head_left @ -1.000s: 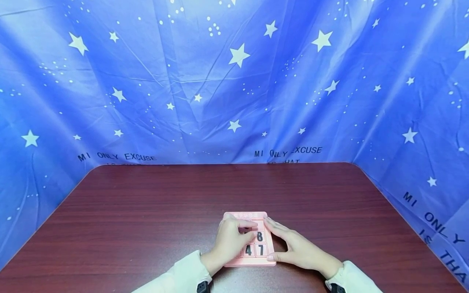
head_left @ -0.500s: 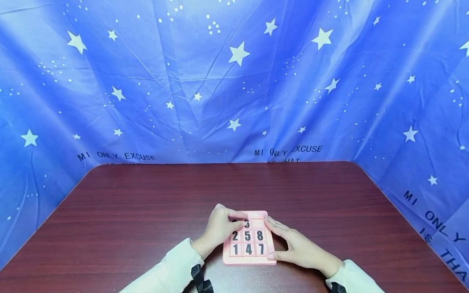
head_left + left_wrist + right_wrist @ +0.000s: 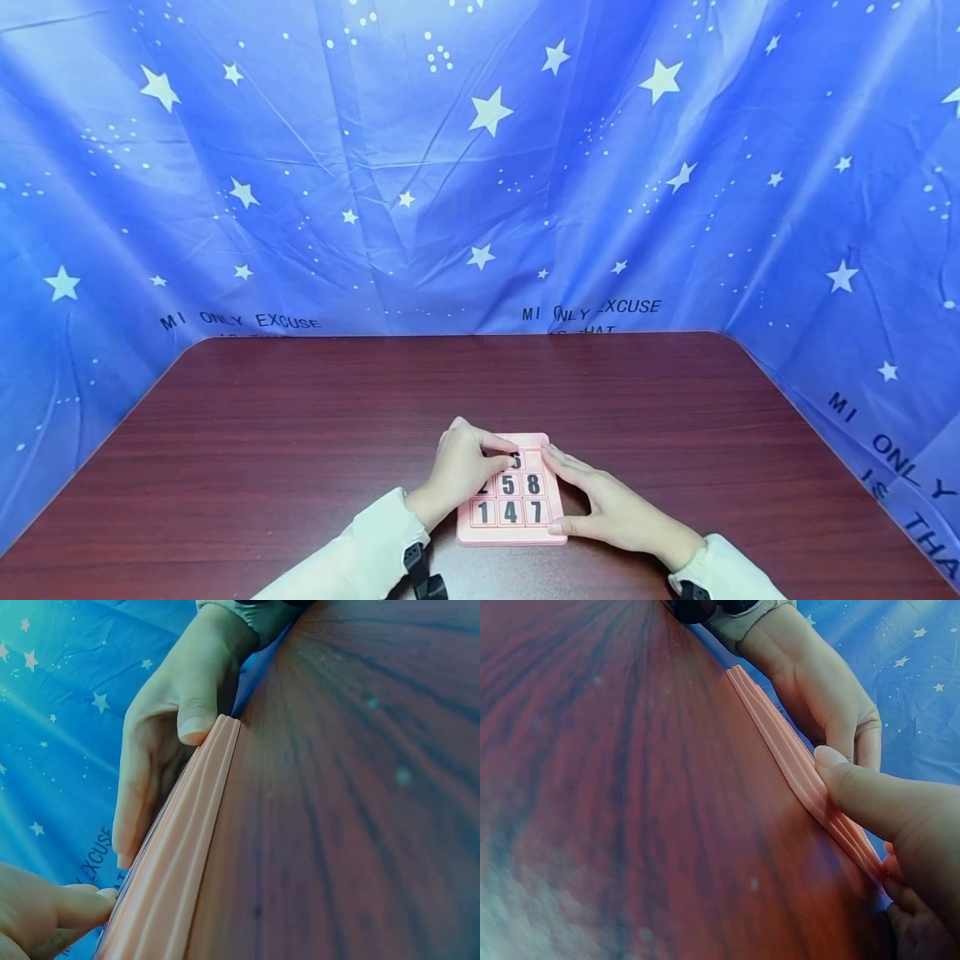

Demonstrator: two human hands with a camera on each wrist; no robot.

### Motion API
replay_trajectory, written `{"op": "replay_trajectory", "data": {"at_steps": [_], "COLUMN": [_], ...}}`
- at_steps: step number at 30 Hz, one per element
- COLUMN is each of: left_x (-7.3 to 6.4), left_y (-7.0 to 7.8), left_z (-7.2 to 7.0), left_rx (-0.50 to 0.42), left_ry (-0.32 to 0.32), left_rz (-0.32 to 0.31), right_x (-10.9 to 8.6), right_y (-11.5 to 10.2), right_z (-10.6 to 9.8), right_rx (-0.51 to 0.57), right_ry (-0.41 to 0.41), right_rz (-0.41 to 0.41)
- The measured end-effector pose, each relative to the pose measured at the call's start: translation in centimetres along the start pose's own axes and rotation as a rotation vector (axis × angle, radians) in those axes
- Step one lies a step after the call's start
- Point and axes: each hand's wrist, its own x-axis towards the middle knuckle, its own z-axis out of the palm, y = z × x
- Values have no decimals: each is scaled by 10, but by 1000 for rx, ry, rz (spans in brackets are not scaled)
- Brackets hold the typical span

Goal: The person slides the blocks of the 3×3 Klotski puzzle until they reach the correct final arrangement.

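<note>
Over the upper left of a pink number board (image 3: 495, 538), the left hand (image 3: 459, 468) sets the tips of its thumb and forefinger on the 6 tile (image 3: 519, 462); whether they pinch it or merely press, I cannot tell. The right hand (image 3: 621, 513) lies along the board's right side, thumb at the near corner and extended fingers farther up, touching the edge rather than curling round it. The 6 tile sits a little right of the 5 tile (image 3: 507, 484) below it, with a bare pink slot (image 3: 535, 459) at the upper right. Beside the 5 is an 8, and a 2 is partly covered by the left hand; the nearest row reads 1, 4, 7. The board lies flat (both wrist views show its ridged pink side) on a dark red-brown wood-grained table (image 3: 300, 433). Pale sleeves (image 3: 375, 533) and black wrist devices (image 3: 415, 560) show on both arms. Beyond the table hangs blue cloth (image 3: 375, 167) printed with white stars, dots and black lettering.
</note>
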Motion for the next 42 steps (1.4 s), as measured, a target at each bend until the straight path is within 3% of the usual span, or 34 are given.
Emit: {"op": "replay_trajectory", "data": {"at_steps": [11,28,42], "left_x": [2,-4,-1], "left_y": [10,-7,0], "left_z": [10,-2,-1], "left_rx": [6,-70,-62], "left_ry": [17,-4,-29], "left_rz": [14,-69,-64], "right_x": [-1,-1,1], "right_y": [-1,0,1], "right_z": [0,0,1], "right_rx": [-10,-5,8], "right_ry": [14,13,10], "right_rz": [-34,-37,-30]}}
